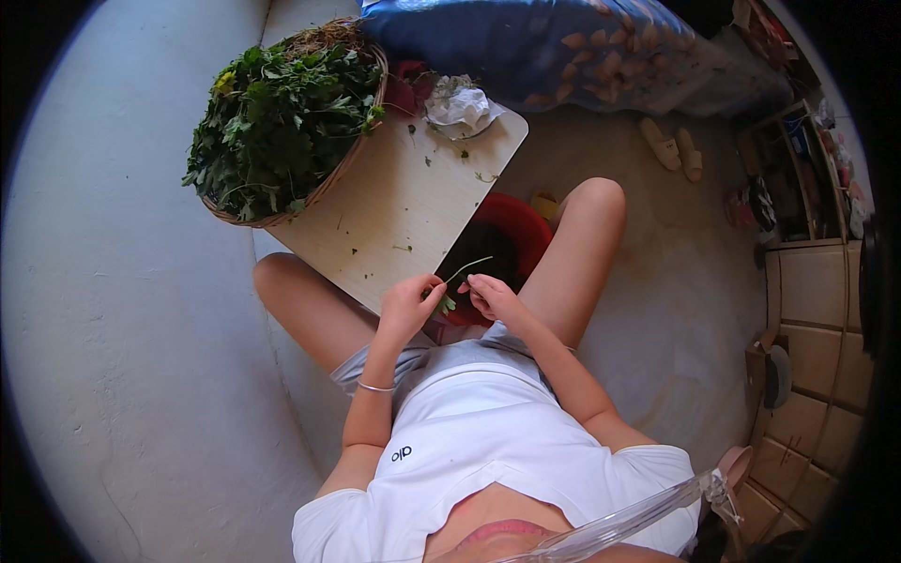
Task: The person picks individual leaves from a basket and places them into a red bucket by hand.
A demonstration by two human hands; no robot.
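My left hand (412, 302) is closed on a leafy green sprig (461, 271), whose thin pale stem sticks out up and to the right. Close by on the right, my right hand (490, 292) has its thumb and fingertips together; whether something small is between them cannot be told. Both hands are over the near part of a red plastic basin (536, 236) with a dark inside, between my knees. A wicker basket (338, 176) heaped with leafy greens (281, 127) rests on the far left of a pale wooden tabletop (394, 211).
Crumpled white paper (459, 109) with stem scraps lies at the table's far end, near a dark red item (407, 88). Leaf bits dot the tabletop. A blue flowered cloth (493, 42) hangs behind. Slippers (662, 144) are on the floor; cardboard boxes (809, 288) and shelves line the right.
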